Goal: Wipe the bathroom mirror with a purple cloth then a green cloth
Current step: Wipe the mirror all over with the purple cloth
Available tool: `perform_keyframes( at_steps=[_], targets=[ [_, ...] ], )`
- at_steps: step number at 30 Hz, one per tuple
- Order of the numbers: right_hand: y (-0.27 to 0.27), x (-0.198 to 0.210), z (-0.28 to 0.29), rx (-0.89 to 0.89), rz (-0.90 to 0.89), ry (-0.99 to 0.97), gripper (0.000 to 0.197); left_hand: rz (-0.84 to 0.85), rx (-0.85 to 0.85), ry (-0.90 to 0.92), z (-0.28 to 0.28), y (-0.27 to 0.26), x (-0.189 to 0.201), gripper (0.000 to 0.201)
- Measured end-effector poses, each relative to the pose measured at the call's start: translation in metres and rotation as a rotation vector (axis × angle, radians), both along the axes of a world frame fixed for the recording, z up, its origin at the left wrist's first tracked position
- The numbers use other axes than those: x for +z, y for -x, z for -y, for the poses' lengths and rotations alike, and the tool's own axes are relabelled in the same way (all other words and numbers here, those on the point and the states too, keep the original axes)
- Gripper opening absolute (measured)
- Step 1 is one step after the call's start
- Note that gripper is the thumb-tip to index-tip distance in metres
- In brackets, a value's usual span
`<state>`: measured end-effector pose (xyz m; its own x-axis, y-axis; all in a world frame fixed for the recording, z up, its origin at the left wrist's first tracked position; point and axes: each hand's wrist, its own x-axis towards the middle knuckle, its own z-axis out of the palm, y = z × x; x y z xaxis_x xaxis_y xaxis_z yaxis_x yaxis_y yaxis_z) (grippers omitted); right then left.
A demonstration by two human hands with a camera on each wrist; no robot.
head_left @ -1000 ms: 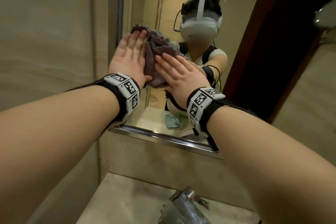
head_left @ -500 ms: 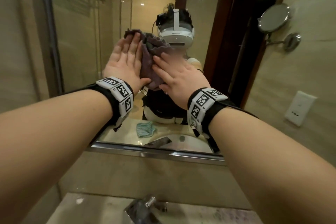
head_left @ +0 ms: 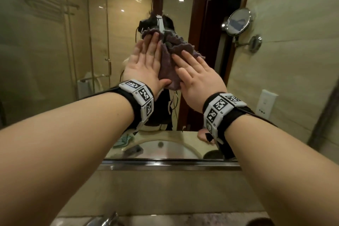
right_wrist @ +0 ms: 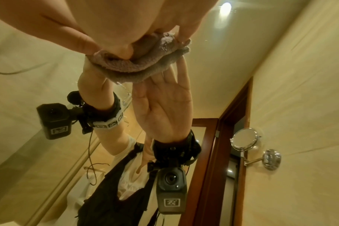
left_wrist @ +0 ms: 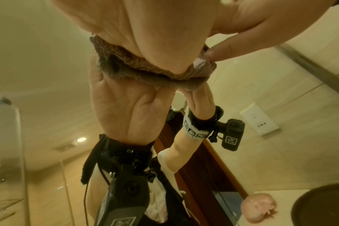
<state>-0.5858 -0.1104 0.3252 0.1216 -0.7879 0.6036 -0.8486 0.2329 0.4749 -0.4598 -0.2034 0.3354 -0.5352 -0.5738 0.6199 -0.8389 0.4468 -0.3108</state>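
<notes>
A crumpled purple cloth (head_left: pixel 172 57) is pressed flat against the bathroom mirror (head_left: pixel 55 51), in front of the reflection of my head. My left hand (head_left: pixel 145 64) lies on the cloth's left part with straight fingers. On its right part lies my right hand (head_left: pixel 198 75), also with straight fingers. The left wrist view shows the cloth (left_wrist: pixel 145 67) squeezed between my palm and the glass, and the right wrist view shows the cloth (right_wrist: pixel 137 64) the same way. The green cloth (head_left: pixel 122 140) appears only as a reflection, lying on the counter beside the basin.
The mirror's metal bottom frame (head_left: pixel 165 166) runs above a beige backsplash. A chrome faucet (head_left: pixel 106 220) sits at the bottom edge. On the right wall hang a round magnifying mirror (head_left: pixel 238 22) and a white socket plate (head_left: pixel 266 103). A pink object (head_left: pixel 203 134) shows in reflection.
Both hands have slid the purple cloth to the right across the glass, from near the mirror's left edge to its middle. The view has turned right with them.
</notes>
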Motion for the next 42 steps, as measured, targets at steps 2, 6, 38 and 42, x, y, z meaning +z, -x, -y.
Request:
perform_keyframes(
  at_steps=[2, 6, 38, 42],
  targets=[
    [0.014, -0.001, -0.006, 0.009, 0.033, 0.05, 0.04, -0.005, -0.026, 0.008, -0.009, 0.015, 0.003, 0.095],
    [0.039, -0.004, -0.017, 0.04, 0.036, 0.169, 0.026, 0.01, -0.055, 0.032, -0.025, 0.043, 0.008, 0.095],
    [-0.027, 0.041, 0.035, -0.034, 0.093, 0.094, 0.072, -0.067, 0.011, 0.021, 0.014, -0.017, 0.04, 0.093],
    [-0.054, 0.047, 0.052, -0.031, 0.058, 0.085, 0.07, -0.081, 0.042, -0.023, 0.028, -0.043, 0.043, 0.094]
  ],
)
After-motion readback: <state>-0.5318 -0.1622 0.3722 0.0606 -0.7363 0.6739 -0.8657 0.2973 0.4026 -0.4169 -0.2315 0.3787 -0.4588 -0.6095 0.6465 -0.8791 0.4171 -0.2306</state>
